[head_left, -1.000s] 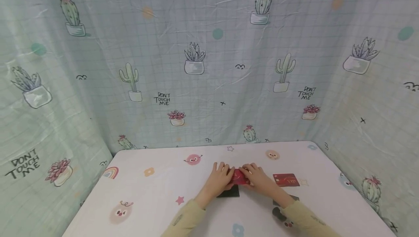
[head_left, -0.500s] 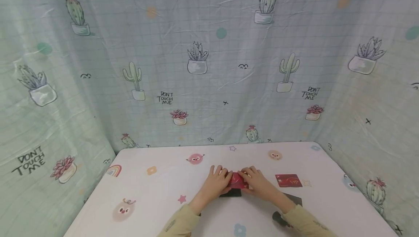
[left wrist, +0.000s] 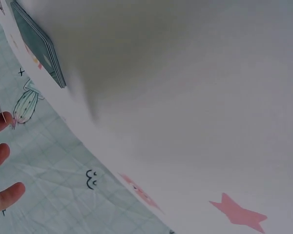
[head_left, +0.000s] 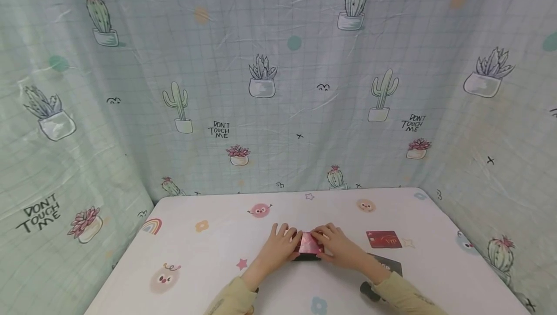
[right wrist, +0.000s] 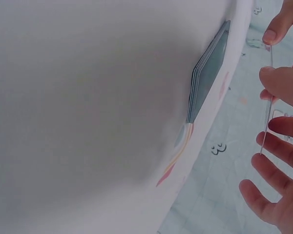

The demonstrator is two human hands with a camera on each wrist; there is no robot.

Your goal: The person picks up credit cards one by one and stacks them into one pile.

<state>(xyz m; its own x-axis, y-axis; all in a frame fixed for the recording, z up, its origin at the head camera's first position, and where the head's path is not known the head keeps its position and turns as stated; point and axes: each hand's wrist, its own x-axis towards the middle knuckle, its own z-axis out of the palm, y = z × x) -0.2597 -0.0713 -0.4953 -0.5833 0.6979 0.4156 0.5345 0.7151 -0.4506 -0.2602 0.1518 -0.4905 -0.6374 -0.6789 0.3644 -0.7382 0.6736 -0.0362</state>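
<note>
Here, left hand (head_left: 278, 246) and right hand (head_left: 341, 246) pinching red card (head_left: 308, 243), seemingly above card stack (right wrist: 208, 74)

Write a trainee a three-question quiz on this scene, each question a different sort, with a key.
1. Which hand or hands grip the raised card?
2. True or false: the VIP card stands on its edge.
3. In the right wrist view, what rests on the table? A) a mug; B) a stack of cards; C) a pair of scissors.

Key:
1. Both: the left hand and the right hand.
2. False; it lies flat.
3. B.
</note>
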